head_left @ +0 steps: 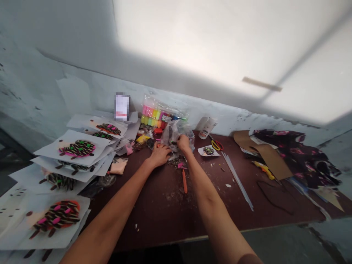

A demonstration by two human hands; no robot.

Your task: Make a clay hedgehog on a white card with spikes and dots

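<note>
A crumpled clear plastic bag [189, 132] stands near the middle of the table's back. My right hand [183, 144] is at the bag with its fingers curled; what they grip is hidden. Just left of it, my left hand [160, 154] lies low over the table, its fingers stretched out beside the bag and small wrapped pieces. Dark thin scraps and a bit of pink material [180, 165] lie below the bag. Closer to me is an orange stick-like tool [184, 182]. On the right, a small white card [209, 150] bears a hedgehog-like picture with dark strips.
Stacked white sheets with hedgehog pictures [77, 148] fill the left. Packs of coloured clay [156, 115] lean at the wall, near a white cup-like container [208, 128]. Scissors [217, 145], translucent sticks [238, 181], a yellow glue gun [264, 170] and dark floral cloth [299, 157] lie rightward.
</note>
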